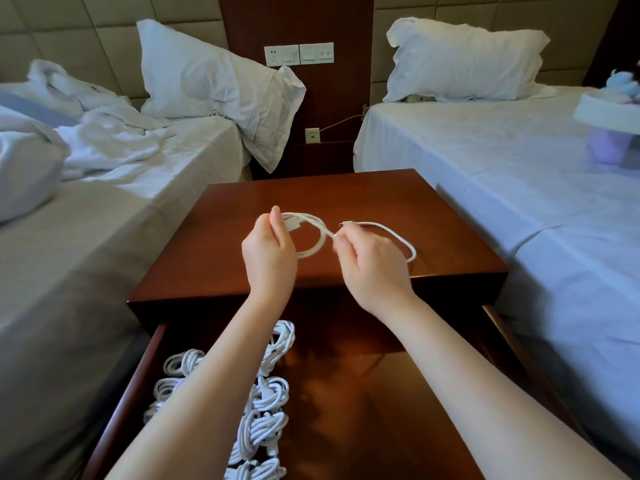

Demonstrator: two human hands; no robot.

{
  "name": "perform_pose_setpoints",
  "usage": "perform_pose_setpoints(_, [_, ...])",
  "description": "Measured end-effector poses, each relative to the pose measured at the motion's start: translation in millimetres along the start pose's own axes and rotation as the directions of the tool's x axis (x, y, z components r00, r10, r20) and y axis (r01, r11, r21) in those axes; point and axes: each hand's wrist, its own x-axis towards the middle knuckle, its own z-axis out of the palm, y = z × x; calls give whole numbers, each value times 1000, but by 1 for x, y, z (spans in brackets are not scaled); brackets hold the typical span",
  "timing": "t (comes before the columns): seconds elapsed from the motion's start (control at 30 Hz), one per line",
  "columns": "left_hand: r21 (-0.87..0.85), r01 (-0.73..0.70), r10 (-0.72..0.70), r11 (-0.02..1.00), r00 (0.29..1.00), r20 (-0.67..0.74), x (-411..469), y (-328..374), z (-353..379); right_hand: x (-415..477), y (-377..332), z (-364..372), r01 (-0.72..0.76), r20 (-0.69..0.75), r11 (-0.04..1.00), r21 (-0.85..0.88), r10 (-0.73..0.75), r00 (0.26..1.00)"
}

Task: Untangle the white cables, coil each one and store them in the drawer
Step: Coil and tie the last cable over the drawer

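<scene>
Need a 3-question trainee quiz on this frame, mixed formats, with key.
1. True or false: the left hand and the right hand both pinch the white cable above the nightstand.
2. The coiled cables lie: A) in the left part of the drawer; B) on the right bed; C) on the nightstand top.
3. Fill in: the drawer is ____.
Key: 1 true; 2 A; 3 open.
</scene>
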Motion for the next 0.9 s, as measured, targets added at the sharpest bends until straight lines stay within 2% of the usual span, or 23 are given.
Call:
perform_pose_setpoints(0.1, [1, 42, -41, 999, 997, -69, 8, -4, -4, -8, -12, 11, 18, 226, 990, 138, -49, 973])
perform_pose_setpoints(0.2, [-65, 63, -69, 996, 992, -101, 12, -4, -4, -11, -16, 18, -67, 318, 977, 203, -1, 948])
perform_pose_setpoints(0.3, [-201, 103, -120, 974, 990, -72, 15, 0, -3, -10, -13, 14, -181, 360, 946, 268, 76, 930])
perform_pose_setpoints(0.47, [-425, 217, -223, 879, 974, 36, 23, 13, -11, -6, -2, 5, -173, 293, 972, 160, 120, 949])
perform_pose_setpoints(0.6, [-453, 252, -146, 855, 956, 256, 20, 24, -9, -4, 13, 5, -274, 244, 947, 170, 229, 942])
perform_pose_setpoints(0.7, [-433, 240, -90, 869, 936, 340, 16, 31, -8, -1, 16, 5, -356, 221, 908, 219, 309, 925])
perform_pose_setpoints(0.77, [-414, 217, -83, 884, 945, 317, 16, 34, -9, -2, 18, 5, -381, 207, 875, 299, 330, 921])
perform_pose_setpoints(0.9, [-334, 163, -134, 928, 985, 110, 22, 24, -12, -6, 17, 6, -331, 122, 867, 372, 308, 944])
